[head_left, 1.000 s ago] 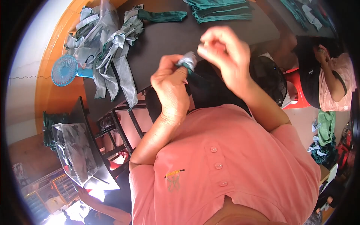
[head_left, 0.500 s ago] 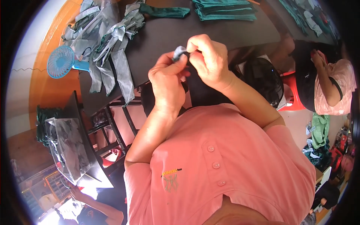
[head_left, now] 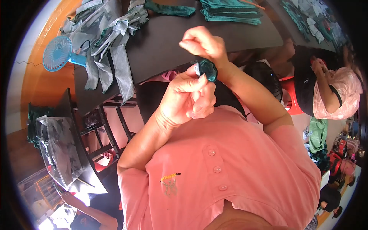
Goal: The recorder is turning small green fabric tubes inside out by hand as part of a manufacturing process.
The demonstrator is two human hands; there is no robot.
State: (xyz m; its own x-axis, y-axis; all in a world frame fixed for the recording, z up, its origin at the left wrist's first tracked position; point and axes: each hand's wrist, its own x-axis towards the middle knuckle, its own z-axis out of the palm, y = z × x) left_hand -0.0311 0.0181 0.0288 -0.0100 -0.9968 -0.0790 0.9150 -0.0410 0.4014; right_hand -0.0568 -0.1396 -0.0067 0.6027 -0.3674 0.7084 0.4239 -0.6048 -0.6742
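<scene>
My left hand [head_left: 186,94] pinches a small folded piece of dark green velvety fabric [head_left: 209,71] between thumb and fingers, in front of my chest. A pale edge of its backing shows at the fabric's left side. Just above it, my right hand [head_left: 207,44] is raised with thumb and fingers drawn together. Whatever those fingers hold, if anything, is too small to make out. Both hands are near the front edge of the dark table [head_left: 165,38].
Grey-backed green fabric strips [head_left: 123,73] hang over the table's left edge beside a blue fan [head_left: 57,53]. A green fabric stack [head_left: 230,13] lies at the back. A clear plastic bag [head_left: 59,149] is on the left; a person [head_left: 333,92] is at right by a red stool [head_left: 289,96].
My right hand has lifted up and away from the fabric piece. My left hand has moved right and slightly down, and the fabric now shows its dark green side.
</scene>
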